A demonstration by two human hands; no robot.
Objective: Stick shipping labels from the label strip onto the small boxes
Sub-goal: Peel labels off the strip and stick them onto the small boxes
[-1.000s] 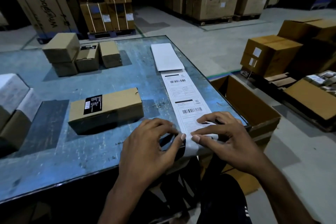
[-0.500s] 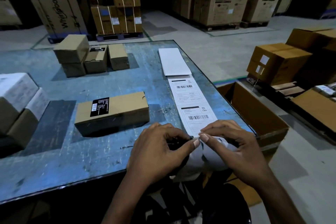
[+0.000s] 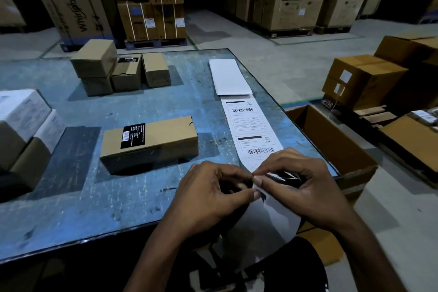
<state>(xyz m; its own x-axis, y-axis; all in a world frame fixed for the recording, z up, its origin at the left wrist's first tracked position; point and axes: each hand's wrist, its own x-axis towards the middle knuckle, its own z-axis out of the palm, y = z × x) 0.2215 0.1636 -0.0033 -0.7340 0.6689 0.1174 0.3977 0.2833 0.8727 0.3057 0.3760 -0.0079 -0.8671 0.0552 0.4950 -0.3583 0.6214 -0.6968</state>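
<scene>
A white label strip point(image 3: 248, 121) with barcode labels runs along the right side of the blue table point(image 3: 71, 197) and hangs over its near edge. My left hand point(image 3: 208, 197) and my right hand point(image 3: 301, 187) meet at the strip's near part, both pinching it with thumb and fingertips where it bends off the table. A long brown small box point(image 3: 161, 142) with a black sticker lies just left of the strip, apart from both hands. Several more small brown boxes point(image 3: 123, 69) stand at the far side.
White-labelled boxes point(image 3: 21, 123) sit at the table's left edge. An open carton point(image 3: 331, 144) stands on the floor right of the table. Stacked cartons point(image 3: 362, 78) lie further right, and large boxes on pallets point(image 3: 296, 0) fill the background.
Both hands went from pressing flat on the strip to pinching and lifting its near end. The strip's hanging part has curled up off the table edge.
</scene>
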